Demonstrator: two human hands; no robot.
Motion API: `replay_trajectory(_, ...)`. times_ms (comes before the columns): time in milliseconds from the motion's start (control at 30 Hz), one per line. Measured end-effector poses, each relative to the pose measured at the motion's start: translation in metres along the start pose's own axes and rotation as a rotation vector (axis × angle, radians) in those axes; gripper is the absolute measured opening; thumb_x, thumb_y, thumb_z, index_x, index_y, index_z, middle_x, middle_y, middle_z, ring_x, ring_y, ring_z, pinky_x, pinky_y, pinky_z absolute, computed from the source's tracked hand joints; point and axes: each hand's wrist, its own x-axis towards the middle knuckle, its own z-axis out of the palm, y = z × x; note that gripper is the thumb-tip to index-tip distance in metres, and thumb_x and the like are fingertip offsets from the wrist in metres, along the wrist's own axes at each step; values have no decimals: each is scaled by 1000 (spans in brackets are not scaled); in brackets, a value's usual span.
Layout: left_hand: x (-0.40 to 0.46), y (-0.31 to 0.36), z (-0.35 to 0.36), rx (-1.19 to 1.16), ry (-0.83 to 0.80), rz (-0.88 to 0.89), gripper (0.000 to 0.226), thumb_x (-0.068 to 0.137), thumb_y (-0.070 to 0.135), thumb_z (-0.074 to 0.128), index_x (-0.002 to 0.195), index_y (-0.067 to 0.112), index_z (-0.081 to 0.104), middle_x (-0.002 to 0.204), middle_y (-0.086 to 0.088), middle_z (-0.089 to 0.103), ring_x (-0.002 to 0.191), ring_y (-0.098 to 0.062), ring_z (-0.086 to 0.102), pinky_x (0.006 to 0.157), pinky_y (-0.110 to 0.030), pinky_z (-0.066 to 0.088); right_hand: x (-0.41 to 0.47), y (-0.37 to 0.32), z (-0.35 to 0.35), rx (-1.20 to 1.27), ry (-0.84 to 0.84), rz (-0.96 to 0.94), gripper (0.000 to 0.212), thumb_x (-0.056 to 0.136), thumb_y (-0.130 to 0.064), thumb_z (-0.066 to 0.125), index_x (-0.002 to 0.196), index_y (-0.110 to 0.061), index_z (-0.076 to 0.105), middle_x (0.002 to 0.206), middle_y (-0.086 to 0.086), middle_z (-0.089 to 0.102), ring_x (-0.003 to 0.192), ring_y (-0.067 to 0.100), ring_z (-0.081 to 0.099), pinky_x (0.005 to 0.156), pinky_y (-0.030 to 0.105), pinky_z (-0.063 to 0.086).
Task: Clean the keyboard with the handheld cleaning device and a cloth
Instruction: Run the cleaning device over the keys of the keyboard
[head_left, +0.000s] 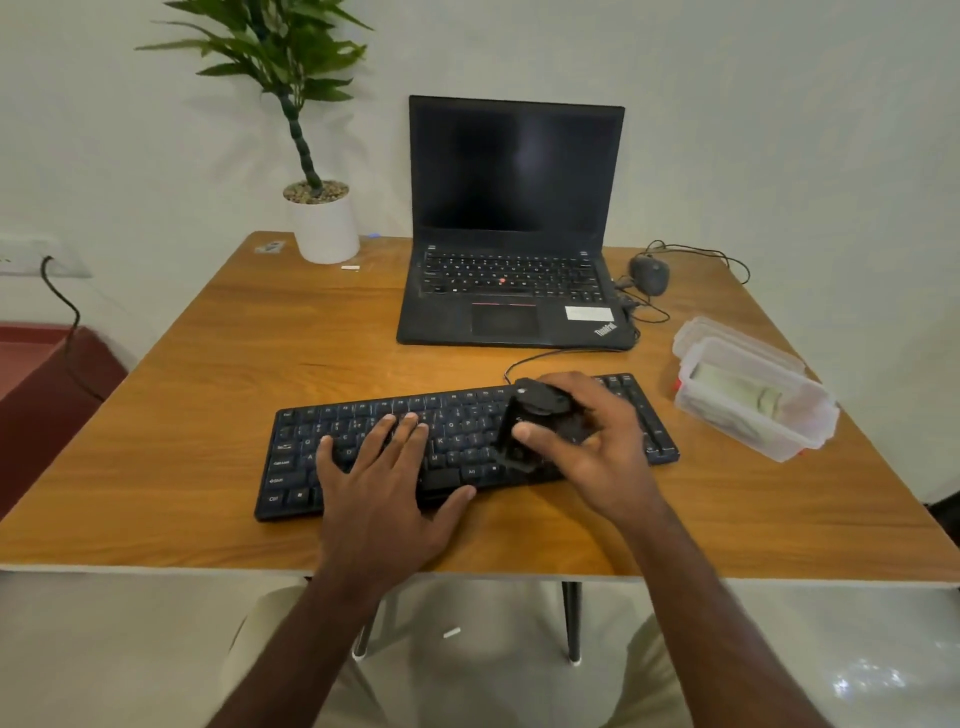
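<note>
Seen from above, two bare hands work at a black rectangular computer keyboard (467, 441) on a wooden table (208, 374).

Lying near the table's 6 o'clock edge, the keyboard runs from 9 o'clock to 3 o'clock. The left hand (387, 478) rests flat on its left half, fingers straight and spread, its grip released. The right hand (587, 441) has its grip clenched around a small black handheld cleaning device (524, 426), fingers and thumb curled about it, the device's lower end against the keys right of centre. At 12 o'clock stands an open black laptop (511, 249) with a dark screen. At 3 o'clock sits a clear plastic lidded box (748, 395). At 10 o'clock stands a white potted green plant (317, 197).
</note>
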Motion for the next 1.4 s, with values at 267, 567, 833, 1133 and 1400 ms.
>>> replay_trajectory(267,1,-2,-1,-5,-51,-89,95,80,86,35,140,15,56,149,-2,52,144,-23,40,111,-70,17,16,-7,32,69,-246,38,32,82,-15,81,111,-7,71,101,-1,71,94,19,67,80,32,55)
replay_trajectory(567,2,-3,1,9,-71,-97,96,81,87,33,142,16,53,152,-1,49,145,-22,38,111,-71,17,16,2,27,77,-217,25,35,83,-20,79,112,-4,69,103,3,70,94,20,67,80,30,54)
replay_trajectory(833,2,-3,-1,20,-71,-109,97,81,87,30,144,17,52,153,0,47,146,-21,36,113,-70,17,17,4,-9,93,-44,37,35,80,-21,78,110,-7,69,103,2,72,96,21,68,82,30,54)
replay_trajectory(1133,3,-2,-3,7,-70,-115,97,79,87,34,144,18,51,154,1,47,146,-20,35,114,-69,15,1,7,-14,152,-22,116,36,79,-25,79,110,-11,69,104,2,71,100,26,67,84,38,57)
replay_trajectory(1400,3,-2,-3,17,-79,-113,97,79,87,33,144,18,52,153,0,47,146,-21,36,113,-69,16,-3,8,-6,45,-61,94,32,82,-14,78,112,-6,68,103,-3,71,98,14,67,82,22,53)
